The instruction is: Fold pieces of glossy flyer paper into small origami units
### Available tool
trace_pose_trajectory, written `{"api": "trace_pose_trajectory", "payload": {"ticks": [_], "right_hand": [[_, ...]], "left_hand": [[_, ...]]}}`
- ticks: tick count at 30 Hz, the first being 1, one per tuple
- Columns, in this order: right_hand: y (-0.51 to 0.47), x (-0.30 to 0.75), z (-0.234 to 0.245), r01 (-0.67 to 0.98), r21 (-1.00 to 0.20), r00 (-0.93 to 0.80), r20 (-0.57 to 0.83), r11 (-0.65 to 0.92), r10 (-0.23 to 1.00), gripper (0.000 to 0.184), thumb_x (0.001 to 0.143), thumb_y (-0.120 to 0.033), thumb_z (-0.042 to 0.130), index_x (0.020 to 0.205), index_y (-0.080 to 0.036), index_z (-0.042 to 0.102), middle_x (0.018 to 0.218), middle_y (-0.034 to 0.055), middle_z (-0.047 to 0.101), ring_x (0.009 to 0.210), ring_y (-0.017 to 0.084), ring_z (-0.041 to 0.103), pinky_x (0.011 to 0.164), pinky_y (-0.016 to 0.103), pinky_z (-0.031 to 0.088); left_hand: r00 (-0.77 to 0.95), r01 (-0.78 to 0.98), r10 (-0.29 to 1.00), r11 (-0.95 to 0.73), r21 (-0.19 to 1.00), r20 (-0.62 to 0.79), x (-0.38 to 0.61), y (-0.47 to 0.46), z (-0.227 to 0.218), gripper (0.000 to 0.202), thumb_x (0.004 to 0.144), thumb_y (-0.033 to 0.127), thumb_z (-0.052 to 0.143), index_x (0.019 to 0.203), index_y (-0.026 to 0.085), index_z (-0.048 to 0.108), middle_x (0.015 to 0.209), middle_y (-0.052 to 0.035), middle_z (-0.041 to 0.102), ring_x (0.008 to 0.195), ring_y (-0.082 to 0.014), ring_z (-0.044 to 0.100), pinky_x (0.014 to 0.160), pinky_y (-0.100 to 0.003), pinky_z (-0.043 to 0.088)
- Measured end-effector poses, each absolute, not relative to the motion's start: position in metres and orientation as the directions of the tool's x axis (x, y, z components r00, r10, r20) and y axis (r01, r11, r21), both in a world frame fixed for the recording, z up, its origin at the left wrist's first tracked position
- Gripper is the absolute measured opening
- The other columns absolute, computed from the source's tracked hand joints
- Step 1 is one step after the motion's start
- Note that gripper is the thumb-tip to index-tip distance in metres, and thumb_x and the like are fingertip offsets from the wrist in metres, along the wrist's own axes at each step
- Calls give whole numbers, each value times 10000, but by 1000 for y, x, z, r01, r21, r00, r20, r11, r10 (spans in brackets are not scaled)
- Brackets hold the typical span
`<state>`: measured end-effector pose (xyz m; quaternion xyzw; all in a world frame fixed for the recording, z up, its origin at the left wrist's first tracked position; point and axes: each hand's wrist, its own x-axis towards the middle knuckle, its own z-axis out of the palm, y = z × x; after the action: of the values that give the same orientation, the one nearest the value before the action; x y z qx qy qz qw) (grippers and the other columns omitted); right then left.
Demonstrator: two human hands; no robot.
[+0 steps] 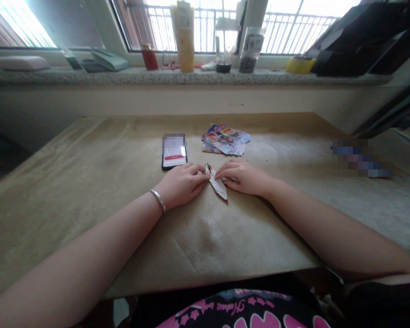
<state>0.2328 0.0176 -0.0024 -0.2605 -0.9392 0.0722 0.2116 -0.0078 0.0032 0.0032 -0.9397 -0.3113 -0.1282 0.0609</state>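
Your left hand (183, 184) and right hand (248, 176) pinch the folded paper (219, 187) at the frame's middle, so press softly and keep its edges neat.

Speckled windowsill (123, 78), small red container (150, 58) left of tall yellow bottle (185, 43), yellow item (299, 65) beside bulky black item (348, 45), railing (295, 18) outside

Tan table (105, 159), smooth top, faint creases toward the near edge. From where I stand: phone (174, 156) lies left of middle, screen up and lit; pile of colorful printed sheets (226, 139) fanned out right of it. Folded paper (219, 186) nearer, mid-table; bluish item (362, 159) far right, too blurred to identify.
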Motion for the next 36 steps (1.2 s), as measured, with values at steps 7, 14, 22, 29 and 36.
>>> {"api": "trace_pose_trajectory", "payload": {"ticks": [7, 14, 22, 29, 36], "right_hand": [[16, 233, -1, 501, -131, -802, 302, 856, 516, 238, 850, -168, 528, 1025, -200, 685, 1061, 62, 687, 972, 205, 613, 869, 343, 486], [17, 232, -4, 510, 13, -817, 322, 860, 479, 229, 925, -233, 466, 1032, -188, 664, 1057, 77, 686, 933, 181, 622, 799, 290, 479], [13, 229, 3, 463, 270, -886, 167, 844, 433, 222, 942, -225, 446, 1046, -159, 631, 984, 86, 681, 809, 168, 622, 654, 260, 437], [17, 230, -1, 451, 230, -886, 234, 863, 401, 238, 958, -241, 419, 1049, -171, 627, 1010, 85, 677, 851, 160, 615, 699, 254, 450], [17, 231, -1, 434, 229, -896, 212, 871, 390, 223, 953, -233, 437, 1026, -162, 635, 1020, 78, 681, 877, 171, 626, 700, 251, 459]], "left_hand": [[766, 623, 599, -781, -41, 233, -4, -2, 7, 380, 877, 360, 494, 1203, 191, 591, 1143, -94, 594, 1001, -246, 538, 895, -396, 458], [763, 624, 608, -781, -8, 220, -5, 1, 3, 405, 892, 347, 480, 1253, 181, 561, 1177, -105, 583, 1012, -236, 541, 918, -391, 450], [777, 561, 555, -825, 75, 298, -6, 10, -4, 368, 869, 313, 539, 1198, 152, 583, 1193, -110, 585, 1040, -224, 552, 919, -358, 458], [805, 505, 476, -863, 11, 354, -2, 7, 1, 182, 892, 272, 522, 951, 175, 665, 955, -58, 690, 879, -179, 623, 786, -305, 481], [784, 516, 521, -849, 113, 338, -2, 8, 2, 147, 857, 247, 566, 918, 177, 681, 943, -46, 699, 865, -173, 632, 781, -303, 494]]}}
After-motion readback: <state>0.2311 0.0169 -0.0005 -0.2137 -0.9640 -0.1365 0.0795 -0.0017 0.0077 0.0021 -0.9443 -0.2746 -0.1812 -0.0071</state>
